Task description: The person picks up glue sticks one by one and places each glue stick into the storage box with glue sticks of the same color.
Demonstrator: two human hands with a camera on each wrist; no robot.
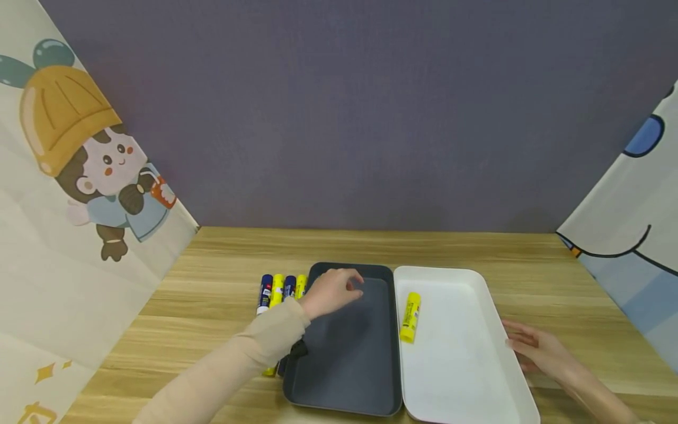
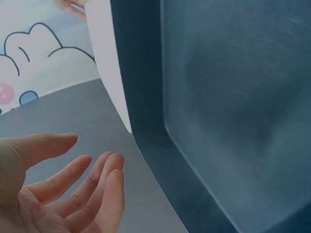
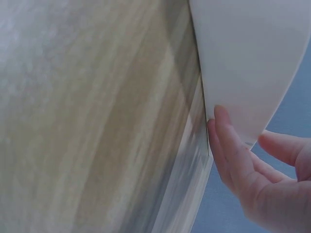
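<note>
Nearest, a beige fabric sleeve runs out of frame below and covers part of what lies left of the trays; a yellow end and a dark shape beside it are hard to identify. The right hand has its fingers extended loosely against the outer side of a shallow white rectangular tray, whose near edge is cut off; whether the thumb presses the rim I cannot tell. In that tray lies a yellow labelled cylindrical stick, its print unreadable. Over a dark grey rectangular tray, the left hand holds nothing, thumb and fingers apart. This looks like a sorting pause between grasps; another pick would call for lining those fingers up with one of the blue-and-yellow sticks, rowed beside the dark tray on the wood-grain surface. Beyond stands a grey panel.
</note>
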